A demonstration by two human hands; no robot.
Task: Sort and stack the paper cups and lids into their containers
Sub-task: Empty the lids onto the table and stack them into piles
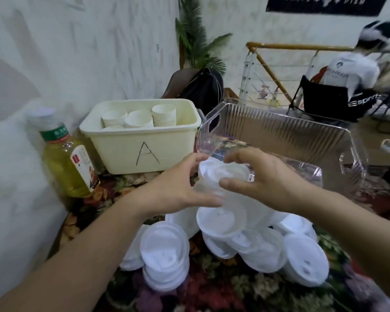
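Clearly light and thin, a white plastic lid (221, 172) sits between both hands above the table, just in front of the clear ribbed container (279, 131). The left hand (178, 188) curls round its near-left edge, while the right hand (261, 174) pinches it from the other side, thumb low and fingers (236, 155) over the top rim. It looks like moulded plastic that would flex under a squeeze and slip if taken by its smooth domed face; the firmer hold, by the look of it, is at the rolled rim, on opposite sides. Something pale and blurred hangs just below the lid, possibly more lids nested under it; the picture is too soft to tell.

Below the hands, loose lids (257, 248) lie heaped on the flower-patterned table cover (223, 287), some overlapping, with a short nested stack (164, 262) at the near left. Such lids should nest readily but may cling together when lifted.

Behind, the cream bin marked "A" (142, 143) holds several stacks of paper cups (144, 118), so the cups appear largely sorted and the lids are what remains. The clear container appears to hold no lids yet, though glare makes that uncertain.

A bottle of yellow-green tea (65, 158) stands to the bin's left, against the white wall (65, 52). In the background, a person in a white shirt (356, 68) sits beside a stair railing (279, 64).
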